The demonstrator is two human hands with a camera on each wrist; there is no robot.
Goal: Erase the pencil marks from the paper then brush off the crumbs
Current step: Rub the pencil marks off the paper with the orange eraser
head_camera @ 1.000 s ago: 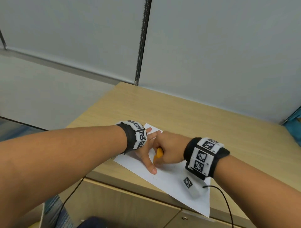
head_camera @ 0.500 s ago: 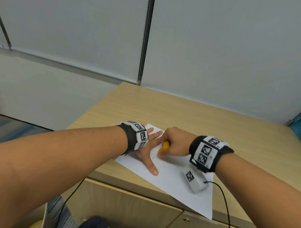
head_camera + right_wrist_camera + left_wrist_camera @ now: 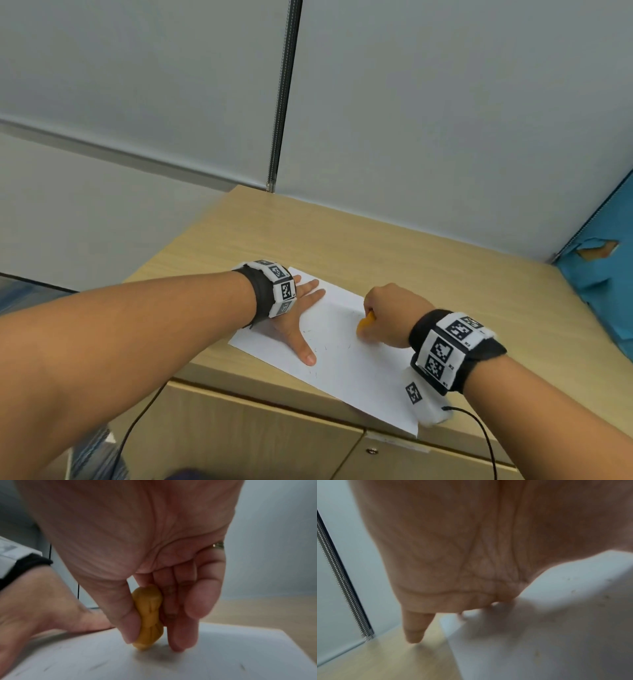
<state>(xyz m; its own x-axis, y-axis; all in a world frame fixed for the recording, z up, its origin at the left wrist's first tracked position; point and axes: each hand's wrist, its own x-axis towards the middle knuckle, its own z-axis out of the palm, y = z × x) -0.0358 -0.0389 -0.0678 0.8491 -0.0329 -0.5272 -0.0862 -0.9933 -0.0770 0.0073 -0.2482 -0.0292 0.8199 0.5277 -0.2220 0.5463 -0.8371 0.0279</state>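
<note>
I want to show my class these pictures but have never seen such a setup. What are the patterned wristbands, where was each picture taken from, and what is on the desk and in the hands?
No machine here: a person works with bare hands. The bands carry printed markers and a small camera on each wrist. The wide picture comes from a head camera; the two close-ups look along each palm. On the desk lies a paper with short dark specks, marks or crumbs. The left hand presses flat on the paper. The right hand pinches a yellow eraser, thumb and fingers round it, its tip on the paper.
</note>
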